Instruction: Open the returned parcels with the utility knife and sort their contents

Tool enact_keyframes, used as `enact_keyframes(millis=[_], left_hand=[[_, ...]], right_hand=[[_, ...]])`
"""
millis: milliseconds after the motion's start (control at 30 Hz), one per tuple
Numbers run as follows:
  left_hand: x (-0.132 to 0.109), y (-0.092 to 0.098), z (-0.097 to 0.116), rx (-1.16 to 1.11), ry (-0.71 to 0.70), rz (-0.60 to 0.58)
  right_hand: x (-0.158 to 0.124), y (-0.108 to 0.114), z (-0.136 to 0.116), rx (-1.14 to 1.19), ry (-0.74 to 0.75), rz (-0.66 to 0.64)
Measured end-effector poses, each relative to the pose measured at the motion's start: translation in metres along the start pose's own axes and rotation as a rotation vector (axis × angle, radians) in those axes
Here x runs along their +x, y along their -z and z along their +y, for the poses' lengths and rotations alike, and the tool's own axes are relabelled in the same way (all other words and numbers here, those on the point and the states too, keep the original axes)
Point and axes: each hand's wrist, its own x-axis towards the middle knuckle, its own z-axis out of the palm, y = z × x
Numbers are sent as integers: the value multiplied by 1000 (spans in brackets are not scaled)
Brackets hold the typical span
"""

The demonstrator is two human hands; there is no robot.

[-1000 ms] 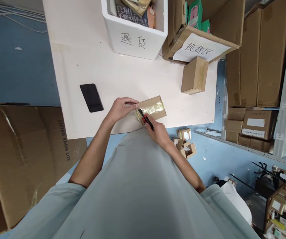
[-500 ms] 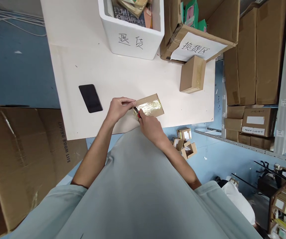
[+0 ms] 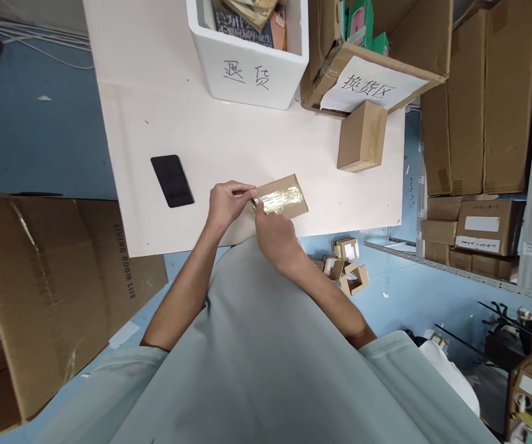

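The left hand's [image 3: 224,205] grip pinches the left end of a small taped cardboard box [image 3: 287,196] between thumb and fingers. The right hand [image 3: 276,239] is curled, apparently around a slim dark tool [image 3: 255,201], mostly hidden, its fingertips against the same end. The box lies tilted near the front edge of a white surface [image 3: 252,145], glossy tape along its top, its right end free. Working well here likely means keeping the left pinch firm so the box cannot swivel, the left fingertips clear of the tool, and the pressure light and shallow to spare whatever is inside. Farther left lies a black phone [image 3: 172,180], well clear; to the right, a closed carton [image 3: 362,137]. Behind stands a white bin [image 3: 247,74] holding books.
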Motion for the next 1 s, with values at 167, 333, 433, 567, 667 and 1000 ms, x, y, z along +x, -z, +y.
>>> enact_keyframes(millis=[167, 333, 433, 567, 667, 1000], left_hand=[[-5, -2, 0, 8, -11, -22], [-10, -5, 0, 62, -32, 54], [-9, -6, 1, 70, -34, 41], [-13, -6, 2, 62, -47, 19], [-17, -6, 2, 91, -48, 36], [-14, -9, 4, 132, -38, 69]], right_hand=[[-6, -2, 3, -17, -43, -21], [-5, 0, 8, -36, -43, -37], [-6, -6, 14, -11, -41, -27], [-12, -19, 22, -4, -74, -29], [-11, -23, 24, 14, -70, -4], [-26, -33, 31, 28, -25, -119]])
